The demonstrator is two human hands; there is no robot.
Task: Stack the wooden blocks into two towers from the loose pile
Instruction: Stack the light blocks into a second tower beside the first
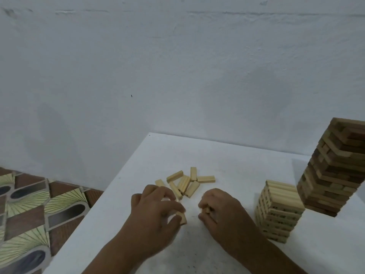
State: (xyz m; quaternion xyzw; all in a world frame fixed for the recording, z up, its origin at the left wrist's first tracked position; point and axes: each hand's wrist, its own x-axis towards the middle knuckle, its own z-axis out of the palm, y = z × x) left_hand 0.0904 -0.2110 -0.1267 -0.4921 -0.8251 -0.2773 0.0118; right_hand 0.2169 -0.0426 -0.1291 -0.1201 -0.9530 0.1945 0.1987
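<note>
Head view: nearest, the left hand curls its fingers round a block, and the right hand pinches another small block, both low over the white worktop. Just beyond the hands lies the loose pile. To the right of the right hand stands the short pale tower, and past it the taller, darker tower. That tall tower looks uneven; a careless placement or a brushing wrist could likely topple either one.
</note>
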